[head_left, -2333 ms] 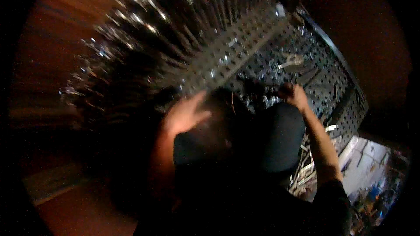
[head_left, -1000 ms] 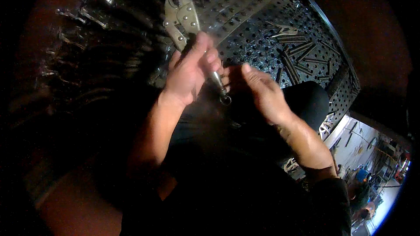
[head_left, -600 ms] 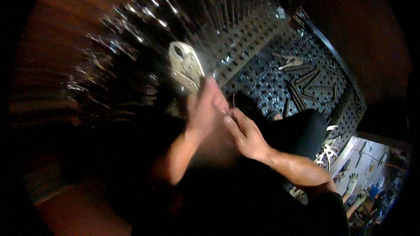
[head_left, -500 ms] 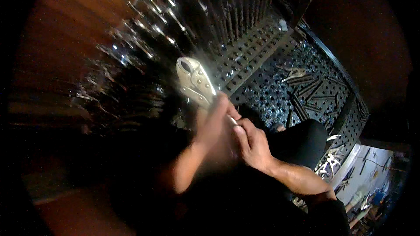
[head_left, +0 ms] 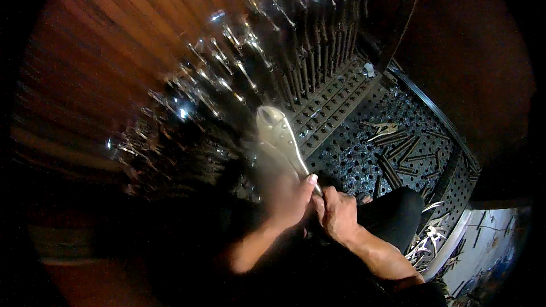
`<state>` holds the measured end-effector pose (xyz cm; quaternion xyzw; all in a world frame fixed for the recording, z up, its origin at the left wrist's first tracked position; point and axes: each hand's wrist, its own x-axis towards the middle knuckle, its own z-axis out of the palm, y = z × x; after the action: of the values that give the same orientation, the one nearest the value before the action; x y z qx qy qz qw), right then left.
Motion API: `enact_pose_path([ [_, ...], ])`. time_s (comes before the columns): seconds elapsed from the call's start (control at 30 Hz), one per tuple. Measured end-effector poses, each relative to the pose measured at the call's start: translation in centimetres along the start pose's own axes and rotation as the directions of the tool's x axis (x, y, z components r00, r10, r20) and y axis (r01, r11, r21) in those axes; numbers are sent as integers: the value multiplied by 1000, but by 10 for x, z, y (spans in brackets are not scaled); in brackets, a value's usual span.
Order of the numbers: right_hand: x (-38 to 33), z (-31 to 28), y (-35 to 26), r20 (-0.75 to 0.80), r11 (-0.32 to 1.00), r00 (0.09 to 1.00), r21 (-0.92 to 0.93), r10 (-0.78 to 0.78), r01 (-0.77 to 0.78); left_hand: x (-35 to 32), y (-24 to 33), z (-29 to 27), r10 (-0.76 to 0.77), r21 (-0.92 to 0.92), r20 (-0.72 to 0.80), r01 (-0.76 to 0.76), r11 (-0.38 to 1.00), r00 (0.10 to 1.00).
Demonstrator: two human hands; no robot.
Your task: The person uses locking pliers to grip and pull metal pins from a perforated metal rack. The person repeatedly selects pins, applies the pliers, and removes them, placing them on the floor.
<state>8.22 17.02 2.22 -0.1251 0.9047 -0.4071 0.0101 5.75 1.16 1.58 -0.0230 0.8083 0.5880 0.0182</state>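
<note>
left hand point(head_left: 287, 199) wrapped round handle of locking pliers point(head_left: 278, 139), nose up-left over perforated counter point(head_left: 364, 153). right hand point(head_left: 338, 213) curled tight against left, touching, fingers on lower handle end. forearms up from below.

left hand point(head_left: 290, 196): bare, no glove, thumbnail pale and trimmed short | right hand point(head_left: 336, 214): bare, no rings showing | forearms: both uncovered up to the frame's lower edge, no watch or band | legs: dark trousers, black at the knee, right of the hands
</note>
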Motion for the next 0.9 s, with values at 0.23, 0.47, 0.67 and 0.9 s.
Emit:
enact_pose_path([
  [0.23,10,-15,10,-125,982,981,-134,-150,133,-1,-13,-14,117,-5,29,-117,993,993],
  [0.47,-1,-18,14,-103,982,980,-92,-172,163,3,-15,-10,-34,-74,44,37,997,998],
  [0.67,-2,-16,2,-142,951,987,287,-74,113,2,25,-10,-74,-429,37,83,899,997],
  [0.9,-10,-4,19,270,560,947,765,172,-320,1,14,-18,-14,-94,79,22,995,997],
])
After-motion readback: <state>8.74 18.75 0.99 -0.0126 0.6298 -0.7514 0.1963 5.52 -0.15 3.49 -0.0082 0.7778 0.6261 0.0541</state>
